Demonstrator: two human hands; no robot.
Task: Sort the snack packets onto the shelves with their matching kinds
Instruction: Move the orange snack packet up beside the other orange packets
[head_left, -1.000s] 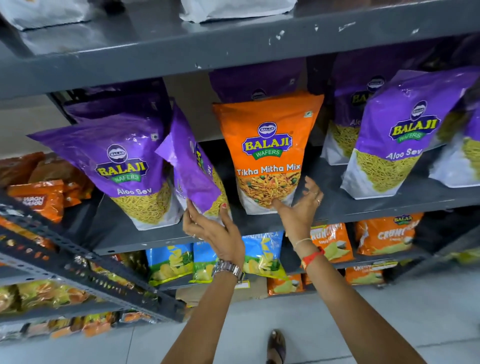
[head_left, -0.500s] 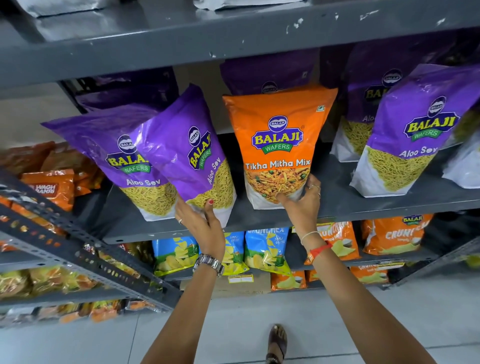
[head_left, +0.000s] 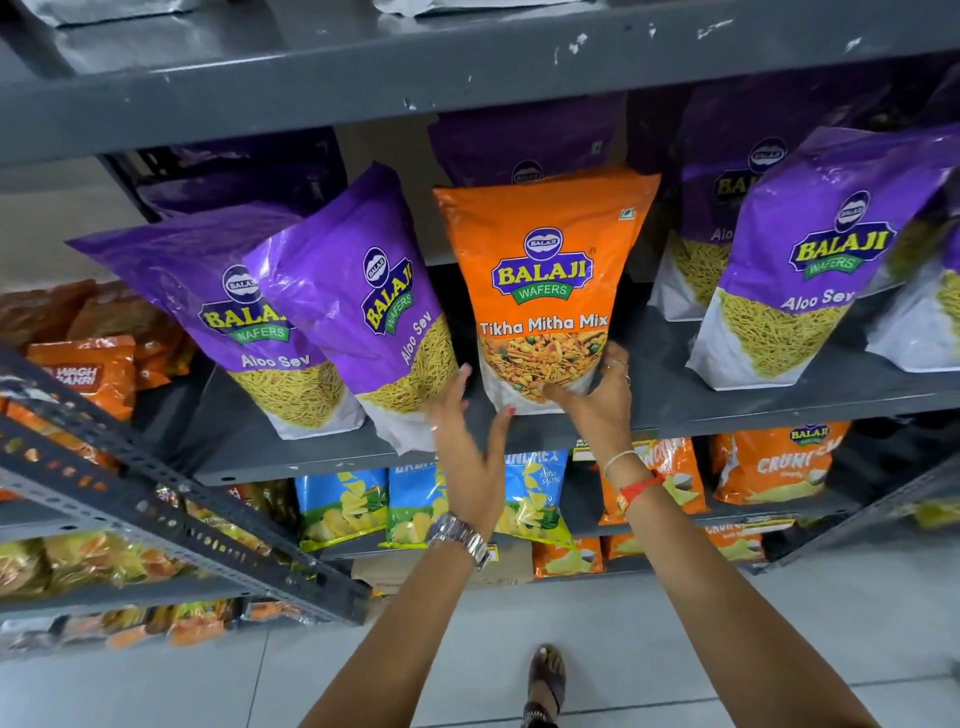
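An orange Tikha Mitha Mix packet (head_left: 540, 270) stands upright on the grey middle shelf (head_left: 727, 410), among purple Aloo Sev packets. My right hand (head_left: 597, 400) grips its lower right corner, thumb across the front and fingers round the edge. My left hand (head_left: 467, 441) is open between this packet and a tilted purple Aloo Sev packet (head_left: 358, 291). Its thumb touches the orange packet's bottom left corner and its fingertips rest by the purple packet's edge. Another purple packet (head_left: 208, 291) leans behind on the left, and more purple packets (head_left: 810, 270) stand to the right.
A grey upper shelf (head_left: 363, 67) hangs low over the packets. Below are blue chip packets (head_left: 343, 504) and orange Crunchex packets (head_left: 769, 462). A perforated grey rack (head_left: 156, 499) with orange packets juts in at the left. My sandalled foot (head_left: 545, 680) is on the tiled floor.
The tilted purple packet turned face-front and came to rest on the shelf; my left hand left it and moved right to the orange packet. My right hand closed round the orange packet's corner.
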